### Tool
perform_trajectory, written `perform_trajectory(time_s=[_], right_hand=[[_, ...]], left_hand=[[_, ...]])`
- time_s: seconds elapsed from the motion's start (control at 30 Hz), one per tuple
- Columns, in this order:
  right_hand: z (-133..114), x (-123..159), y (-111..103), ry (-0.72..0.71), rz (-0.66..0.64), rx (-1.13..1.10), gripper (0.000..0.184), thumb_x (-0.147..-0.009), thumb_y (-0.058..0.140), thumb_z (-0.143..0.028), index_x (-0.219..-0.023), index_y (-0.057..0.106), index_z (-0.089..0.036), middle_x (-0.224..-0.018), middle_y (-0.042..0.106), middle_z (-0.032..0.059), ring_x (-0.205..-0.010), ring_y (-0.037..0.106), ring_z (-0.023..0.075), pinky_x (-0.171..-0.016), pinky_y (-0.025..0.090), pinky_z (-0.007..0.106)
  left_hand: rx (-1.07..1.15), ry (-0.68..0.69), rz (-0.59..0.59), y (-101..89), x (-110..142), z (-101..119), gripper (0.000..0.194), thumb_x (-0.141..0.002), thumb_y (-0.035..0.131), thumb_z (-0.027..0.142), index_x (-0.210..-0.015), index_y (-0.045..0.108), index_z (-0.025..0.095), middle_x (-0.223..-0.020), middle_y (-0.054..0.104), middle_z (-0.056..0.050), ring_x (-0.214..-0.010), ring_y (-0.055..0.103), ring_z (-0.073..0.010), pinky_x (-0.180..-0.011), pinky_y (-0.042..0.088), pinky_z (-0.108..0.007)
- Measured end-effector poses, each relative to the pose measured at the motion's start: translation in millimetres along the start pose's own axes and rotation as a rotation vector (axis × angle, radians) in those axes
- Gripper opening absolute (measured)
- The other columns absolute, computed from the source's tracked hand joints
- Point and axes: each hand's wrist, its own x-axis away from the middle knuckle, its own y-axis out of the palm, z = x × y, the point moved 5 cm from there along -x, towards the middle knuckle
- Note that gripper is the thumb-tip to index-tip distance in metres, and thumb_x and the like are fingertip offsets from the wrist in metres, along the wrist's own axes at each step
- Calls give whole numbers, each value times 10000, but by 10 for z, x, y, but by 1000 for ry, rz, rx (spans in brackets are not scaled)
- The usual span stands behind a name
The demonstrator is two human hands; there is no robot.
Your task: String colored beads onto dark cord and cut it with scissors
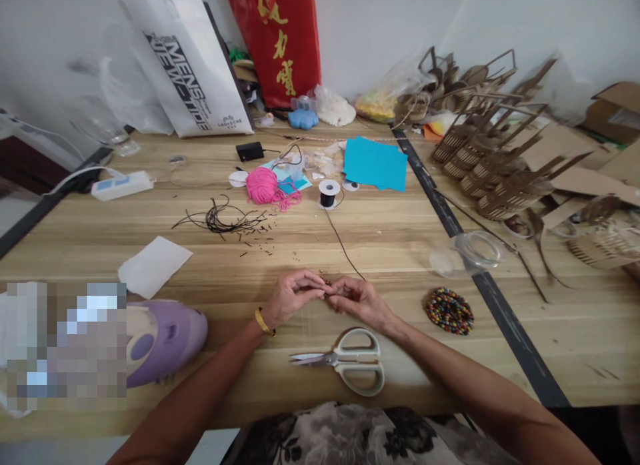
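Note:
My left hand (296,295) and my right hand (358,301) meet fingertip to fingertip above the table, both pinched closed. Between them shows a small brown, bead-like piece (327,285), mostly hidden by the fingers. A thin black cord (341,241) runs from a white spool of black cord (329,194) down to my right hand. Scissors (345,359) with pale handles lie just below the hands, blades pointing left. To the right of my right forearm rests a coiled strand of multicoloured beads (449,311).
Cut black cords (223,218) and short scraps lie left of the spool, near pink yarn (262,185) and blue sheets (376,163). White paper (155,266) and a purple-and-cream device (173,338) are at left. Small woven baskets (493,175) crowd the right; bags line the wall.

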Motion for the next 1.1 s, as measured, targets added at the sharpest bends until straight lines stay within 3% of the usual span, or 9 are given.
perform_trajectory(time_s=[0.27,0.53,0.8,1.1], right_hand=[[-77,10,-26,-19,12,79,312,-766,680,-454,-728,588,-158,-555,532,-31,-456,449,65,-428,373,177],[-24,16,-132,-29,45,70,271,-807,656,-418,-802,585,-156,-585,537,-30,-469,436,66,-439,353,180],[-49,14,-176,-67,81,54,267,-779,687,-417,-804,610,-162,-622,533,-25,-486,427,67,-431,348,183],[58,-13,-222,14,134,-12,304,-777,684,-437,-819,582,-154,-561,506,-43,-425,379,45,-371,294,155]], left_hand=[[-49,43,61,-46,-7,-22,238,-719,737,273,-844,607,117,-842,743,-104,-770,701,-183,-749,554,-308],[-210,53,172,-135,-25,6,200,-738,699,247,-883,647,120,-817,698,-65,-754,650,-148,-724,520,-257],[-451,164,114,-109,-38,67,73,-771,647,203,-777,685,140,-755,682,-55,-706,613,-150,-676,480,-257],[-780,276,62,-23,-67,14,105,-808,623,178,-870,708,168,-810,631,-58,-761,579,-164,-717,458,-289]])
